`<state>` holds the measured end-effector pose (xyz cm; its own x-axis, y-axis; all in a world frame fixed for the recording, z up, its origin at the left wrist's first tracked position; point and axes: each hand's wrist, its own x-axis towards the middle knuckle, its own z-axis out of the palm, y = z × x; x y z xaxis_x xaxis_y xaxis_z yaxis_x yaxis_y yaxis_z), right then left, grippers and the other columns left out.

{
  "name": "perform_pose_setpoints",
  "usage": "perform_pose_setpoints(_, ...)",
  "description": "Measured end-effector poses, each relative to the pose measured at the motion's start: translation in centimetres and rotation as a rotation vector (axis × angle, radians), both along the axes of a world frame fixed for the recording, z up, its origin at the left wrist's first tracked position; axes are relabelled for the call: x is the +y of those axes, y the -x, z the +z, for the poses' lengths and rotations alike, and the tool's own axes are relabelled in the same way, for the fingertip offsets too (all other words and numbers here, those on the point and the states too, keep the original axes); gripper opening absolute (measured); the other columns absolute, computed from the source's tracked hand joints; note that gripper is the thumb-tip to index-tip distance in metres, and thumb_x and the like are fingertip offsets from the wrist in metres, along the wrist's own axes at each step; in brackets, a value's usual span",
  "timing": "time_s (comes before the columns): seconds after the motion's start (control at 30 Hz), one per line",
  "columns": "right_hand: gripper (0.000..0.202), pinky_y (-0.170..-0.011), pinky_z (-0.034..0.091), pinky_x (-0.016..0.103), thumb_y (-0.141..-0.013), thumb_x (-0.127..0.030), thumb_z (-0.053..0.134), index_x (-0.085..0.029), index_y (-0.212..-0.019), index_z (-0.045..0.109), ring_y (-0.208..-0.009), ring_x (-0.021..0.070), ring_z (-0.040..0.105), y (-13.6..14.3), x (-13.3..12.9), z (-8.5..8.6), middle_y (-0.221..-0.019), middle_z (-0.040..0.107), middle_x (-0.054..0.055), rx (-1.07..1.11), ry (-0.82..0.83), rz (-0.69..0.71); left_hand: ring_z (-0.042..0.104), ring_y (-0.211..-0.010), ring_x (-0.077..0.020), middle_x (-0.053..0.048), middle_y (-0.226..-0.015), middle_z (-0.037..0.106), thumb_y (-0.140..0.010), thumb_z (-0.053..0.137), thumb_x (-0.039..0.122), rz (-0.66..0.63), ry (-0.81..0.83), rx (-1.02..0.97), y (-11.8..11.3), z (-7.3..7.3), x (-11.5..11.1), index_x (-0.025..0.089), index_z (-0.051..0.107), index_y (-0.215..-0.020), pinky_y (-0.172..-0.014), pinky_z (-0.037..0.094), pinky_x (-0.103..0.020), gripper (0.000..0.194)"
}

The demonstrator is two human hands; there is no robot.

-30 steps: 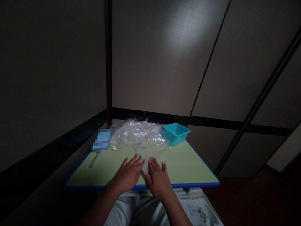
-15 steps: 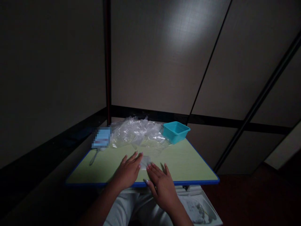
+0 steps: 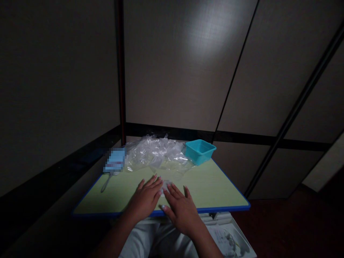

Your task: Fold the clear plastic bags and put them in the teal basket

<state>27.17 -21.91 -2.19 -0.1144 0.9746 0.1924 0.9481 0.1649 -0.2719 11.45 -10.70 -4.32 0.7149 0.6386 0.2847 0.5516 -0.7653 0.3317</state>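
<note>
Left hand (image 3: 143,200): palm down, fingers extended and slightly parted, nothing gripped; tips at the left edge of a small translucent plastic sheet (image 3: 166,182). Right hand (image 3: 183,214): likewise palm down, three fingers close together, the outermost finger and thumb spread away; tips overlap the sheet's right side. Pressure cannot be determined.

The sheet lies flat near the front edge of the tabletop (image 3: 220,191), between the two hands and partly covered by them. The step in hand is judged to be smoothing. Recommended practice: anchor one side with the left fingertips, draw the right outward with light, even pressure, and avoid dragging, as film this thin would probably wrinkle or slip.

Beyond the fingers: a crumpled heap of clear plastic film (image 3: 156,152) across the back, its thin front portion trailing toward the hands. At the heap's right, a turquoise plastic basket (image 3: 199,157), upright. At its left, a pixelated blue item (image 3: 115,160), unidentifiable, with a looped strap (image 3: 104,184). Below the tabletop, right: a white drawer (image 3: 240,231), contents unclear.
</note>
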Motion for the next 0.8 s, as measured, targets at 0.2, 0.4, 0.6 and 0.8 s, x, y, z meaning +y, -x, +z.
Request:
perform_pose_setpoints(0.2, 0.049, -0.107, 0.009, 0.049, -0.093, -0.04, 0.025, -0.027, -0.14, 0.022, -0.133, 0.0186, 0.02, 0.0, 0.8, 0.7, -0.144, 0.026, 0.004, 0.042, -0.011, -0.017, 0.023, -0.133, -0.0178, 0.0, -0.137, 0.041, -0.089, 0.03, 0.027, -0.022, 0.016, 0.018, 0.0, 0.0, 0.0, 0.027, 0.043, -0.129, -0.107, 0.011, -0.048, 0.042)
perform_pose_setpoints(0.4, 0.052, -0.107, 0.01, 0.049, -0.093, -0.044, 0.019, -0.023, -0.14, 0.02, -0.133, 0.0197, 0.019, 0.7, 3.3, 1.0, -0.145, 0.022, 0.006, 0.01, 0.036, 0.046, 0.021, -0.133, -0.016, 0.001, -0.139, 0.039, -0.083, 0.034, 0.017, -0.019, -0.011, 0.018, 0.1, 0.1, -0.2, 0.028, 0.038, -0.132, -0.107, 0.012, -0.046, 0.05)
perform_pose_setpoints(0.6, 0.058, -0.106, 0.01, 0.05, -0.091, -0.052, 0.017, -0.022, -0.141, 0.017, -0.135, 0.022, 0.011, 0.6, 3.7, 0.2, -0.146, 0.014, 0.01, -0.047, 0.066, 0.04, 0.022, -0.133, -0.0165, -0.001, -0.137, 0.041, -0.083, 0.033, 0.017, 0.032, -0.046, 0.022, 0.2, -0.2, 0.0, 0.025, 0.039, -0.132, -0.107, 0.015, -0.047, 0.049)
perform_pose_setpoints(0.8, 0.056, -0.104, 0.007, 0.053, -0.086, -0.061, 0.025, -0.036, -0.136, 0.027, -0.135, 0.0259, 0.002, 0.5, 3.5, 0.4, -0.148, 0.002, 0.007, -0.071, 0.104, 0.083, 0.025, -0.132, -0.0189, -0.009, -0.139, 0.037, -0.09, 0.026, 0.024, 0.169, -0.092, -0.055, 0.1, -1.5, 1.0, 0.017, 0.028, -0.138, -0.105, 0.02, -0.048, 0.048)
